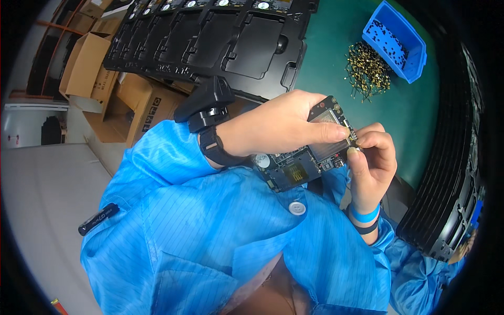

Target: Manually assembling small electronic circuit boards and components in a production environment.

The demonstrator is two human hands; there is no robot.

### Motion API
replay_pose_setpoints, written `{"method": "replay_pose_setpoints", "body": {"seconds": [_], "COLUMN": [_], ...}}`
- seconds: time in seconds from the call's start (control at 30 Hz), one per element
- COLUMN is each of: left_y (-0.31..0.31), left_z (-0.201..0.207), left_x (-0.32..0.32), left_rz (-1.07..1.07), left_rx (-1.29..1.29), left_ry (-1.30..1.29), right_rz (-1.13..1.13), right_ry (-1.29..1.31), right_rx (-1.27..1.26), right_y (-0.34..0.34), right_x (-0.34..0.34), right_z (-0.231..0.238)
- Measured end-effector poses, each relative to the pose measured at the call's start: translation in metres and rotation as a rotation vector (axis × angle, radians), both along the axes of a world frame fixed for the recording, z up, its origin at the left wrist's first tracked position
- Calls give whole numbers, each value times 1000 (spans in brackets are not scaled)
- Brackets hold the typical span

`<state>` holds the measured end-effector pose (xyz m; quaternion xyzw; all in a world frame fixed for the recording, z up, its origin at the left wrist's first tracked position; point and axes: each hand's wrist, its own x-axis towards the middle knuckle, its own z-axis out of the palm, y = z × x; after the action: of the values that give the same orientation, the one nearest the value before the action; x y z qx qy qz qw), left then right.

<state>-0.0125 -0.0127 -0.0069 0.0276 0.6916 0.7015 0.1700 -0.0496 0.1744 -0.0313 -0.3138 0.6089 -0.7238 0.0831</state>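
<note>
Holding a dark circuit board [302,157] up close to my chest, I pinch it in my left hand [273,126], thumb laid across its upper face. My right hand [373,157] has its fingertips pressed together on a tiny part at the board's right edge. The board's long axis runs from about seven o'clock to one o'clock, its upper end pointing away from me. Beyond it lies the green bench [415,105]. A heap of small gold-coloured parts [367,71] sits at one o'clock, with a blue bin [396,42] of black bits just past it. Black moulded trays [220,37] stretch across at twelve o'clock, and a stack of trays [451,184] stands at three. Cardboard boxes [86,65] rest at ten o'clock.
</note>
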Motion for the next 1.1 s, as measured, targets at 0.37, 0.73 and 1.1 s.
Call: {"method": "replay_pose_setpoints", "body": {"seconds": [0.37, 0.73, 1.1], "left_y": [6, 6, 8], "left_z": [-2, 3, 9], "left_x": [0, -1, -1], "left_rz": [43, 65, 73], "left_rx": [2, -59, 10], "left_ry": [28, 89, 39], "right_rz": [-47, -169, -187], "right_ry": [240, -58, 81], "right_rx": [84, 35, 114], "right_y": [1, -1, 8], "right_x": [-4, 9, 12], "right_z": [1, 4, -7]}}
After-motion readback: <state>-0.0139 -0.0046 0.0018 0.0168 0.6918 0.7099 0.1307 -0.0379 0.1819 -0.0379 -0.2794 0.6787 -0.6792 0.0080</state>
